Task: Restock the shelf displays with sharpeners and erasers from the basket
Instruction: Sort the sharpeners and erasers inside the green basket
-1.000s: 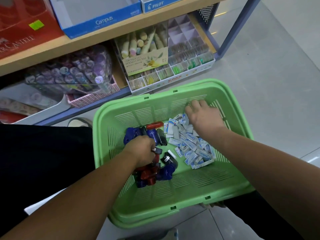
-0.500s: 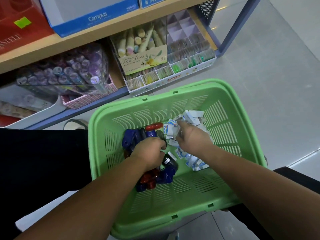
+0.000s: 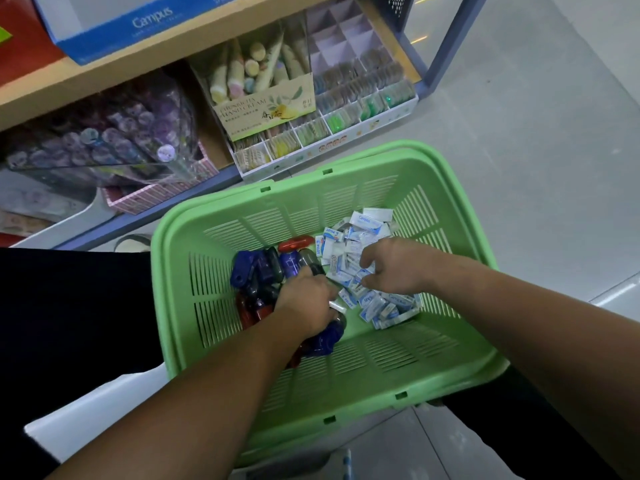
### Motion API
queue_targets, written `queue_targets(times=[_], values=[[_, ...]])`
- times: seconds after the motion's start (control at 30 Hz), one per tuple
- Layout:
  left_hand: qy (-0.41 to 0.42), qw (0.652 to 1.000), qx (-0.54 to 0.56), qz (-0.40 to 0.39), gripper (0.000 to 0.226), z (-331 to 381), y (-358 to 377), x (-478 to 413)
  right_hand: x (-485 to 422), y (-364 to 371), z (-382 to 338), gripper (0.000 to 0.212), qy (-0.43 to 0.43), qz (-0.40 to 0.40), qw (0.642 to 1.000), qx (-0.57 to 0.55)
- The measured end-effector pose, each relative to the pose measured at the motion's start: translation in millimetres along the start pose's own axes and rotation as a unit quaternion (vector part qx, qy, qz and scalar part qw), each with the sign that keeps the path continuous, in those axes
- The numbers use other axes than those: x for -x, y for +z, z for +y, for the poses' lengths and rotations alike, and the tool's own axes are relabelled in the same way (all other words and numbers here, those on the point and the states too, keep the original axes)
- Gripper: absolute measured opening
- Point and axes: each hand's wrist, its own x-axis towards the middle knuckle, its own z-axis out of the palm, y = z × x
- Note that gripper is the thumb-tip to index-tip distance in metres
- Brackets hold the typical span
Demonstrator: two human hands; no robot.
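Observation:
A green slotted basket (image 3: 242, 341) sits on the floor in front of me. Its left half holds a heap of blue, red and dark sharpeners (image 3: 263, 271); its right half holds a pile of small white-and-blue erasers (image 3: 367, 230). My left hand (image 3: 304, 299) is down in the sharpeners, fingers curled around some of them. My right hand (image 3: 391, 265) rests on the eraser pile with fingers bent, pinching erasers. What lies under either palm is hidden.
The low shelf holds a white compartment display (image 3: 346, 109), a hand-cream box (image 3: 266, 109), a clear tub of purple pens (image 3: 104, 140) and a pink striped box (image 3: 156, 195). Above sits a blue Campus box (image 3: 145, 26). Grey tiled floor (image 3: 536, 150) lies to the right.
My right hand came back from the basket's far wall onto the eraser pile and bent its fingers. My left hand shifted slightly right within the sharpeners.

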Motion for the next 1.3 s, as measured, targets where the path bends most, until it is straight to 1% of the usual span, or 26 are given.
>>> queue_targets(times=[0.07, 0.1, 0.2, 0.3, 0.37, 0.43, 0.5, 0.53, 0.57, 0.6, 0.63, 0.7, 0.77, 0.83, 0.9, 0.97, 1.03, 1.1, 1.13, 1.2, 1.23, 1.3], values=[[-0.006, 1.0, 0.012, 0.002, 0.02, 2, 0, -2, 2, -2, 3, 0.044, -0.003, -0.003, 1.0, 0.005], [-0.013, 1.0, 0.026, 0.0, 0.017, 2, -1, -4, 3, -4, 4, 0.044, -0.003, -0.002, 1.0, 0.007], [-0.025, 0.998, 0.062, 0.005, 0.022, 1, -5, -2, 8, -13, 5, 0.042, 0.001, 0.007, 1.0, 0.019], [0.01, 0.992, 0.102, 0.067, 0.022, 0, -19, 6, 16, -19, 0, 0.032, 0.015, 0.05, 0.998, 0.037], [0.011, 0.983, 0.148, 0.107, 0.023, 5, -31, 6, 22, -24, -6, 0.026, 0.03, 0.081, 0.995, 0.047], [-0.019, 0.963, 0.244, 0.115, 0.022, 16, -41, -3, 30, -30, -11, 0.027, 0.04, 0.095, 0.992, 0.068], [-0.035, 0.916, 0.388, 0.097, 0.008, 29, -46, -13, 35, -35, -14, 0.033, 0.05, 0.098, 0.991, 0.081], [-0.034, 0.894, 0.439, 0.084, 0.012, 33, -48, -17, 37, -36, -14, 0.037, 0.057, 0.096, 0.991, 0.076], [-0.03, 0.882, 0.465, 0.072, 0.025, 34, -47, -20, 38, -37, -14, 0.04, 0.063, 0.092, 0.991, 0.07], [-0.029, 0.885, 0.461, 0.063, 0.033, 31, -46, -19, 37, -36, -15, 0.041, 0.069, 0.088, 0.992, 0.065], [-0.033, 0.898, 0.433, 0.065, 0.035, 25, -44, -15, 35, -33, -17, 0.04, 0.072, 0.082, 0.992, 0.061], [-0.051, 0.934, 0.342, 0.092, 0.03, 4, -42, -7, 24, -22, -19, 0.035, 0.07, 0.066, 0.995, 0.032], [-0.078, 0.952, 0.277, 0.108, 0.027, -22, -41, 4, 10, -3, -23, 0.031, 0.068, 0.046, 0.996, -0.046], [-0.116, 0.958, 0.241, 0.106, 0.027, -42, -43, 13, -4, 18, -29, 0.03, 0.068, 0.017, 0.984, -0.164], [-0.138, 0.96, 0.222, 0.1, 0.024, -54, -46, 19, -13, 37, -41, 0.027, 0.067, -0.016, 0.97, -0.232], [-0.135, 0.967, 0.197, 0.091, 0.022, -59, -44, 22, -22, 57, -53, 0.024, 0.072, -0.032, 0.967, -0.244], [-0.124, 0.972, 0.178, 0.095, 0.023, -59, -39, 24, -28, 73, -65, 0.029, 0.078, -0.043, 0.973, -0.214], [-0.122, 0.97, 0.187, 0.099, 0.022, -59, -31, 25, -30, 81, -71, 0.031, 0.081, -0.037, 0.984, -0.152], [-0.123, 0.97, 0.192, 0.089, 0.021, -58, -27, 25, -31, 84, -71, 0.031, 0.082, -0.029, 0.986, -0.143], [-0.125, 0.972, 0.187, 0.069, 0.017, -56, -26, 24, -32, 81, -68, 0.033, 0.078, -0.002, 0.98, -0.181], [-0.128, 0.973, 0.18, 0.072, 0.015, -55, -27, 24, -32, 77, -66, 0.034, 0.074, 0.021, 0.976, -0.203], [-0.129, 0.972, 0.166, 0.103, 0.013, -54, -32, 22, -32, 69, -63, 0.032, 0.055, 0.082, 0.967, -0.233]])
